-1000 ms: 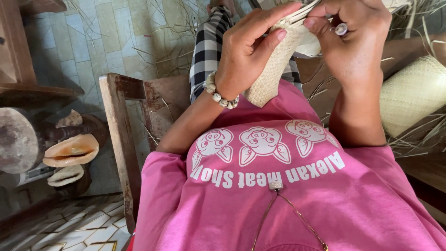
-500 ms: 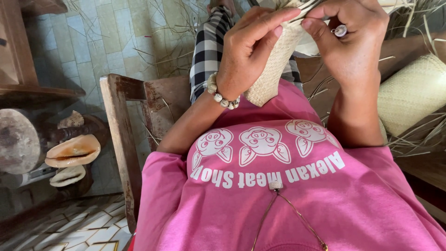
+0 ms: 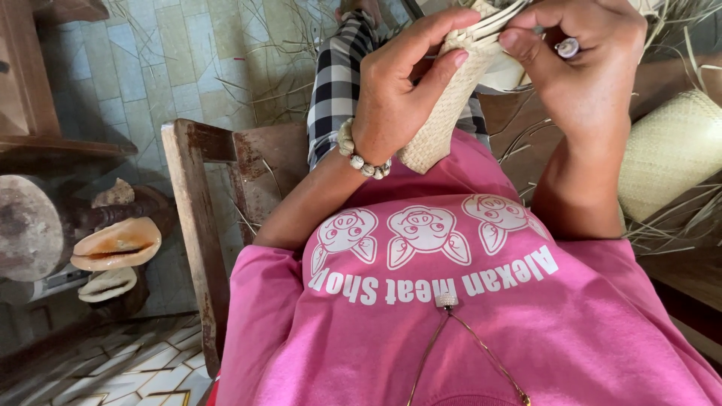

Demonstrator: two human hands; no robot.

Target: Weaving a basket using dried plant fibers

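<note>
A pale woven straw piece [image 3: 444,113] is held up in front of my pink shirt. My left hand [image 3: 398,94], with a bead bracelet on its wrist, is closed around the piece's side and top edge. My right hand [image 3: 583,64], wearing a ring, pinches loose straw strips [image 3: 500,21] at the top of the weave. The upper part of the piece is cut off by the frame's top edge and partly hidden by my fingers.
A worn wooden chair [image 3: 207,195] is under me at the left. A finished woven basket [image 3: 669,154] lies at the right among loose straw. Large seashells [image 3: 116,244] and a log [image 3: 26,225] rest at the left on the tiled floor [image 3: 180,60].
Both hands have stayed on the woven piece; my fingers have shifted slightly along the strips at its top edge.
</note>
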